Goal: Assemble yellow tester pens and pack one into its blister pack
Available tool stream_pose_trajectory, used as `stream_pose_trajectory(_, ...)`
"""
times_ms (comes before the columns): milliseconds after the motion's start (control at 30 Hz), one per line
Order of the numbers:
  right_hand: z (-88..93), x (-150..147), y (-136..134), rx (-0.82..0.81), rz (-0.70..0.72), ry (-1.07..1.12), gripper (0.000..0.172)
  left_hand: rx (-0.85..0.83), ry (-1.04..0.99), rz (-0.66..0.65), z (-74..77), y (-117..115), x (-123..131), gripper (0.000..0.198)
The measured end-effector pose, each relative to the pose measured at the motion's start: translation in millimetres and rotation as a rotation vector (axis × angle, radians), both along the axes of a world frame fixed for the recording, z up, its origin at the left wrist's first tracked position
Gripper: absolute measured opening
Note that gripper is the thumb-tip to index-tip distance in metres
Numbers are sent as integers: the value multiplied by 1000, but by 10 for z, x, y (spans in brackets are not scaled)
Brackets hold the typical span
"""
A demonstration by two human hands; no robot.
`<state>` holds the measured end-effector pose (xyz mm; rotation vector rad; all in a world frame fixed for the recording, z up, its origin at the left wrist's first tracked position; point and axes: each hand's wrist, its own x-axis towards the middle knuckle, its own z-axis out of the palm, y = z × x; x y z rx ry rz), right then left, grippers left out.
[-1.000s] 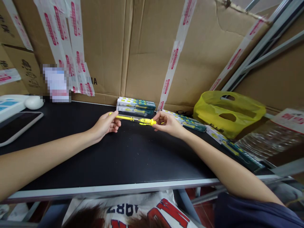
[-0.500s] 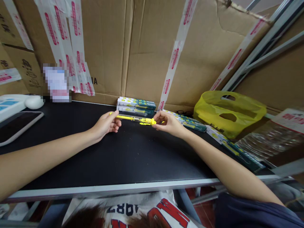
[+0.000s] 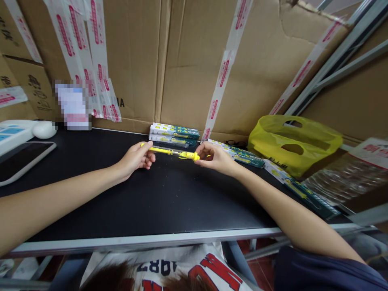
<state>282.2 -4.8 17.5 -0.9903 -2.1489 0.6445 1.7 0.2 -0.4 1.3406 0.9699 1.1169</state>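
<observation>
A slim yellow pen-shaped tool (image 3: 163,150) with a clear middle section and a clip near its right end is held level just above the black table top (image 3: 169,202). My left hand (image 3: 135,157) pinches its left end between thumb and fingers, the other fingers loosely curled. At the right end, the fingertips of my right hand (image 3: 216,157) close on the yellow knob-like tip. A small yellow bit shows among the right fingers; what it belongs to is unclear. Just behind the tool lie stacked printed boxes (image 3: 174,131) picturing a similar yellow tool.
More such boxes (image 3: 242,155) run along the back right, one box (image 3: 300,189) nearer the right edge. A yellow plastic bag (image 3: 273,139) and clear plastic packaging (image 3: 333,180) stand right. Left are a phone (image 3: 27,161) and a white device (image 3: 18,131). Taped cardboard (image 3: 188,72) walls the back.
The yellow tool has turned about its length: its clip, which stood out below the right end, now shows less. Both hands stay in nearly the same place.
</observation>
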Motion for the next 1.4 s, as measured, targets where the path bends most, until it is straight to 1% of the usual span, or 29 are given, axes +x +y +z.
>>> stream_pose_trajectory(133,-17,16,13,-13,18,-24,25,29,81,-12,-3,13,8,31)
stream_pose_trajectory(267,-55,43,45,1,33,-79,23,12,137,-29,1,7,20,29)
stream_pose_trajectory(500,-56,48,51,-34,54,-76,27,-5,131,-21,19,-12,24,26)
stream_pose_trajectory(733,23,36,11,-97,60,8,31,6,68,-6,11,3,22,28)
stream_pose_trajectory(1033,18,38,32,-162,99,135,30,0,41,2,-6,31,0,29)
stream_pose_trajectory(1233,49,13,26,-222,150,278,29,-1,-4,-15,-12,24,-6,29)
stream_pose_trajectory(1400,65,4,13,-223,132,312,27,0,-39,-12,-7,24,-12,29)
